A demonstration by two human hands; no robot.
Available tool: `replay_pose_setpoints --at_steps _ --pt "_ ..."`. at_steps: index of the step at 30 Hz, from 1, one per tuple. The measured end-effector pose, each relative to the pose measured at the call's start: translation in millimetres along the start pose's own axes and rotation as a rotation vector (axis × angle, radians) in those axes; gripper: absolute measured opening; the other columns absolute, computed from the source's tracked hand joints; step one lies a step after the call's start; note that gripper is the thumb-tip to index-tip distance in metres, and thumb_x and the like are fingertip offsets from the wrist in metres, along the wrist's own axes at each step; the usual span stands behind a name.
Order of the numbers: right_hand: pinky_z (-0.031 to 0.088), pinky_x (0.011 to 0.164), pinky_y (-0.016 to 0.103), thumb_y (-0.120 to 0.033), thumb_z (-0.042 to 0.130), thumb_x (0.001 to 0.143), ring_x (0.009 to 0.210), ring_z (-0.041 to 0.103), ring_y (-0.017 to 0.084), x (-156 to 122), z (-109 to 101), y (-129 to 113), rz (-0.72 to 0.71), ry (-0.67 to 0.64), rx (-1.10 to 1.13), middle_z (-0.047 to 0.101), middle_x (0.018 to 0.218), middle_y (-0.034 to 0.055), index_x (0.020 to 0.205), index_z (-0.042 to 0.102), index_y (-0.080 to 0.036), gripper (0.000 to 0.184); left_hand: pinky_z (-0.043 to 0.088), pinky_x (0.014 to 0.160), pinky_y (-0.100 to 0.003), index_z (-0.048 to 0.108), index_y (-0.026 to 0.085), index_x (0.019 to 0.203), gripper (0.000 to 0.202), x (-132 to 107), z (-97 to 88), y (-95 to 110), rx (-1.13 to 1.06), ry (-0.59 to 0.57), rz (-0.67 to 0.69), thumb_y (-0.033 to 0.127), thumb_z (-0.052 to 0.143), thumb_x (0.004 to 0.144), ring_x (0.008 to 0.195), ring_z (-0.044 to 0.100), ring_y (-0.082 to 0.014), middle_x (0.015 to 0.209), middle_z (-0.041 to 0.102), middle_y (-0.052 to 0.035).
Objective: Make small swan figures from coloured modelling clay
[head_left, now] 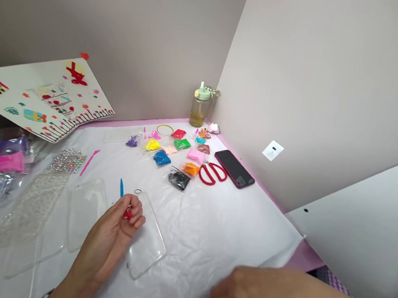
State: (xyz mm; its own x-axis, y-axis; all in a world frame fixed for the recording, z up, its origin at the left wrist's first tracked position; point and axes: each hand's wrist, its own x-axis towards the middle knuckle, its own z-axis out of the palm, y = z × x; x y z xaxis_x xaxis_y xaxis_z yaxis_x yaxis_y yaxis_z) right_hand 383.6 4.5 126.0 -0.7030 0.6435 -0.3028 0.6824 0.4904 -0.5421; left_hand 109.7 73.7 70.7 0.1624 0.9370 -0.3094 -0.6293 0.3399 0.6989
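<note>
My left hand is raised over the table with its fingers curled in, holding a small red piece whose kind I cannot make out. Below and to the right of it lies a clear phone case. A blue stick tool and a small dark ring rest just beyond my fingertips. Smeared by motion at the lower right, my right hand hangs low by the front of the table, and its fingers are hidden.
Several small bags of coloured clay lie beyond my hands. Red-handled scissors, a phone and a bottle stand or lie farther right. More clear cases, beads and a decorated board are at left.
</note>
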Motion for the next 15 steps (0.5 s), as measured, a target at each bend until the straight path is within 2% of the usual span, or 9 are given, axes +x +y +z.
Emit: replay_pose_setpoints --at_steps 1,2,3,5,7,9,12,13,15 --pt "0.052 0.070 0.017 -0.027 0.062 0.094 0.075 0.068 0.011 12 -12 -8 -0.159 -0.050 -0.009 0.074 0.084 -0.0007 0.089 0.071 -0.025 0.011 0.044 0.046 -0.017 0.053 0.016 0.065 0.035 -2 0.0 1 -0.019 -0.007 -0.014 0.035 0.073 0.086 0.052 0.037 -0.0058 0.064 0.039 0.0049" --pt "0.053 0.076 0.018 -0.023 0.052 0.100 0.083 0.068 0.011 26 -21 -16 -0.248 -0.011 -0.036 0.074 0.091 0.0015 0.100 0.070 -0.022 0.017 0.039 0.041 -0.017 0.047 0.017 0.060 0.044 -3 -0.2 2 -0.028 -0.023 -0.034 0.041 0.070 0.088 0.048 0.031 -0.0057 0.060 0.033 0.0061" --pt "0.053 0.080 0.019 -0.022 0.047 0.102 0.089 0.067 0.012 41 -27 -24 -0.314 0.097 -0.079 0.073 0.097 0.0042 0.109 0.067 -0.019 0.022 0.037 0.039 -0.017 0.043 0.018 0.057 0.049 -4 -0.3 2 -0.016 -0.041 -0.046 0.046 0.068 0.089 0.046 0.028 -0.0059 0.057 0.030 0.0065" --pt "0.052 0.093 0.025 -0.024 0.042 0.104 0.105 0.063 0.016 77 -30 -38 -0.414 0.390 -0.204 0.069 0.113 0.0106 0.120 0.062 -0.011 0.029 0.044 0.044 -0.019 0.045 0.019 0.057 0.050 -2 0.6 -2 0.045 -0.047 -0.005 0.052 0.064 0.089 0.048 0.039 -0.0076 0.057 0.038 0.0048" --pt "0.042 0.110 0.031 -0.028 0.041 0.104 0.126 0.053 0.019 115 -27 -46 -0.566 0.626 -0.337 0.062 0.130 0.0134 0.125 0.060 -0.009 0.034 0.056 0.063 -0.025 0.056 0.022 0.066 0.040 6 3.5 -11 0.100 0.003 0.117 0.053 0.063 0.090 0.070 0.061 -0.0125 0.070 0.056 0.0015" --pt "0.028 0.121 0.040 -0.034 0.045 0.104 0.143 0.036 0.023 150 -23 -49 -0.695 0.735 -0.502 0.053 0.144 0.0113 0.133 0.058 -0.014 0.038 0.057 0.087 -0.031 0.065 0.030 0.084 0.032 18 6.9 -21 0.115 0.078 0.255 0.058 0.054 0.092 0.108 0.064 -0.0159 0.097 0.066 0.0031" --pt "0.022 0.122 0.047 -0.051 0.050 0.099 0.149 0.028 0.025 192 -19 -50 -0.681 0.760 -0.732 0.043 0.155 0.0093 0.142 0.054 -0.022 0.052 0.051 0.101 -0.043 0.064 0.039 0.112 0.050 33 6.5 -26 0.123 0.142 0.380 0.074 0.036 0.090 0.139 0.045 -0.0209 0.131 0.062 0.0047" --pt "0.027 0.120 0.045 -0.056 0.050 0.096 0.148 0.031 0.023 202 -17 -52 -0.622 0.811 -0.811 0.043 0.155 0.0069 0.142 0.054 -0.025 0.055 0.050 0.103 -0.047 0.061 0.040 0.119 0.057 35 4.2 -25 0.133 0.140 0.383 0.078 0.033 0.088 0.142 0.042 -0.0235 0.138 0.058 0.0038" --pt "0.043 0.107 0.043 -0.056 0.052 0.092 0.140 0.044 0.021 218 -10 -66 -0.425 1.024 -0.995 0.050 0.150 -0.0005 0.132 0.063 -0.034 0.047 0.046 0.107 -0.052 0.057 0.041 0.129 0.068 34 -1.9 -16 0.164 0.085 0.312 0.083 0.028 0.085 0.143 0.041 -0.0266 0.146 0.054 0.0024"
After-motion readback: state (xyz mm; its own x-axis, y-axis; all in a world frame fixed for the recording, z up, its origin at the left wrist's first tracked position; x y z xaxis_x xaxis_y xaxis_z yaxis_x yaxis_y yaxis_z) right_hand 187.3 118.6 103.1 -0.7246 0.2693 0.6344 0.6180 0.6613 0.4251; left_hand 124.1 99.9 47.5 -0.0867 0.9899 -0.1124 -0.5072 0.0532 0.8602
